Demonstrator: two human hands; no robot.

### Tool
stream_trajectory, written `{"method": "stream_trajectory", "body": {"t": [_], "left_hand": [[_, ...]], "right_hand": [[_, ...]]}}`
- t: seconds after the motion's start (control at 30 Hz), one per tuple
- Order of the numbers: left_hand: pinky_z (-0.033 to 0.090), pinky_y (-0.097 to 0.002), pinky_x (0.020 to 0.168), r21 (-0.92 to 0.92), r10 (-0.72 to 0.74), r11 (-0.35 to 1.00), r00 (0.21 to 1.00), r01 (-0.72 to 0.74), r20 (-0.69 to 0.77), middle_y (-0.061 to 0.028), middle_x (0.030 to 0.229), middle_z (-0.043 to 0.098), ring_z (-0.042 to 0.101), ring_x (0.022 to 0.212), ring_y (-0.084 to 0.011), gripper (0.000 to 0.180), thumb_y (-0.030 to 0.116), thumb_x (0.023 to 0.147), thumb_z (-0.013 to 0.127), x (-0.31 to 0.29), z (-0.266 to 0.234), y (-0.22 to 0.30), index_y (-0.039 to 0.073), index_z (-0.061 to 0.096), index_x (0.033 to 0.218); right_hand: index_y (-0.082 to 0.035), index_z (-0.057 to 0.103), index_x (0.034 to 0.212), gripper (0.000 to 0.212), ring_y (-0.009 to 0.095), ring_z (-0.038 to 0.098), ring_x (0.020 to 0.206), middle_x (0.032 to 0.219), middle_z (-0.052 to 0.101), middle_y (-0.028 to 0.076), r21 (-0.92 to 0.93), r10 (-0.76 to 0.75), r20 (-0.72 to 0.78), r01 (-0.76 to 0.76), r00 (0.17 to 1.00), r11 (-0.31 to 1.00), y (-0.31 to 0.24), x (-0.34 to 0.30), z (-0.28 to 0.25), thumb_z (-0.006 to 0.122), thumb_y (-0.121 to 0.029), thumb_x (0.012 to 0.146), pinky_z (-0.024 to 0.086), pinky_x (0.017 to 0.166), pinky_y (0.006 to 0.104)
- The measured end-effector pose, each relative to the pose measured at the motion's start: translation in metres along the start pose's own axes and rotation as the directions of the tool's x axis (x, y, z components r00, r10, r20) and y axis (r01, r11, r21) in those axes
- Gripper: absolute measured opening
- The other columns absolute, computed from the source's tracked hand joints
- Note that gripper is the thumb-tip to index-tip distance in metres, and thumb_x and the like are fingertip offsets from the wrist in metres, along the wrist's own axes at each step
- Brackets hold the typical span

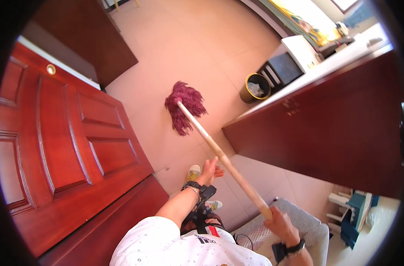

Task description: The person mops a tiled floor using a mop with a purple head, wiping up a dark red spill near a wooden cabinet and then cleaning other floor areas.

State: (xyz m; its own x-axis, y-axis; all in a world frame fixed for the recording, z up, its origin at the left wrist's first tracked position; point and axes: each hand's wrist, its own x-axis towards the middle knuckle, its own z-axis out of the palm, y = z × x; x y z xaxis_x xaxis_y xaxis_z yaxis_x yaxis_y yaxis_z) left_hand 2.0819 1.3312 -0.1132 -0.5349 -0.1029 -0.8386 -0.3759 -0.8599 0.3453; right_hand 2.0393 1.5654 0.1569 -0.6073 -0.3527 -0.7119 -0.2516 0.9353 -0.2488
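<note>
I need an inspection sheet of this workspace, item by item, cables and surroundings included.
Surface: tiled floor, mop head on it.
Job's things: the purplish-red mop head and its pale handle.
Clutter: bin with pale contents.
Hands: right hand grips the handle near its upper end; left hand open beside it, contact unclear.
Cables: thin dark cable by the grey padded furniture; ends unclear.
Surroundings: red panelled door to the left, dark reddish panel to the right.

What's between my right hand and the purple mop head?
In the head view, the long handle spans that stretch, with your left hand open beside it; whether they touch is unclear.
</note>
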Motion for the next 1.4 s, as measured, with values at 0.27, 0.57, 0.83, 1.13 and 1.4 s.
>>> {"method": "stream_trajectory", "body": {"t": [0.27, 0.57, 0.83, 1.13, 1.4], "left_hand": [[0.052, -0.0362, 0.055, -0.24, 0.008, 0.97, 0.993, -0.036, -0.115, -0.0079, 0.073, 0.048, 0.059, 0.061, -0.0228, 0.024, 0.027, 0.086, 0.047, -0.036, -0.115, 0.023, 0.005, 0.043, 0.093], [0.052, -0.0377, 0.056, -0.398, -0.042, 0.914, 0.956, -0.08, -0.289, -0.008, 0.077, 0.047, 0.059, 0.063, -0.0242, 0.022, 0.021, 0.085, 0.049, -0.062, -0.157, 0.004, 0.004, 0.041, 0.096], [0.052, -0.0359, 0.055, -0.266, 0.035, 0.961, 0.989, -0.072, -0.141, -0.006, 0.072, 0.048, 0.059, 0.061, -0.024, 0.014, 0.018, 0.085, 0.044, -0.046, -0.101, 0.007, 0.005, 0.045, 0.089], [0.051, -0.0366, 0.054, -0.045, -0.034, 0.998, 0.999, 0.033, -0.032, -0.0084, 0.073, 0.046, 0.057, 0.062, -0.0242, 0.03, 0.034, 0.084, 0.05, -0.034, -0.012, -0.047, 0.008, 0.039, 0.093], [0.052, -0.0417, 0.058, 0.029, -0.246, 0.969, 0.958, 0.245, 0.15, -0.0083, 0.074, 0.058, 0.061, 0.065, -0.0243, 0.045, 0.049, 0.085, 0.04, -0.033, 0.036, -0.18, 0.008, 0.041, 0.105]], "right_hand": [[0.001, 0.046, 0.089, 0.026, 0.037, 0.058, 0.076, 0.078, 0.058, 0.023, 0.0, -0.263, 0.076, 0.264, 0.962, 0.965, -0.16, 0.223, -0.028, 0.056, -0.013, 0.069, 0.047, 0.067, 0.0432], [0.001, 0.047, 0.091, 0.018, 0.035, 0.059, 0.077, 0.079, 0.06, 0.021, -0.363, -0.476, -0.067, 0.423, 0.877, 0.83, -0.262, 0.297, -0.011, 0.048, -0.008, 0.075, 0.047, 0.067, 0.0422], [-0.002, 0.038, 0.09, 0.024, 0.04, 0.057, 0.075, 0.076, 0.059, 0.022, -0.363, -0.4, 0.016, 0.378, 0.916, 0.852, -0.136, 0.216, 0.005, 0.051, -0.008, 0.07, 0.045, 0.064, 0.0473], [-0.008, 0.037, 0.104, 0.037, 0.042, 0.055, 0.076, 0.076, 0.058, 0.022, -0.142, -0.199, 0.082, 0.21, 0.976, 0.968, 0.049, 0.057, 0.031, 0.052, -0.009, 0.07, 0.043, 0.066, 0.0488], [-0.007, 0.047, 0.107, 0.045, 0.038, 0.058, 0.076, 0.079, 0.059, 0.021, 0.039, -0.048, 0.092, 0.045, 0.995, 0.998, 0.159, -0.121, 0.055, 0.061, -0.014, 0.064, 0.046, 0.065, 0.0434]]}}
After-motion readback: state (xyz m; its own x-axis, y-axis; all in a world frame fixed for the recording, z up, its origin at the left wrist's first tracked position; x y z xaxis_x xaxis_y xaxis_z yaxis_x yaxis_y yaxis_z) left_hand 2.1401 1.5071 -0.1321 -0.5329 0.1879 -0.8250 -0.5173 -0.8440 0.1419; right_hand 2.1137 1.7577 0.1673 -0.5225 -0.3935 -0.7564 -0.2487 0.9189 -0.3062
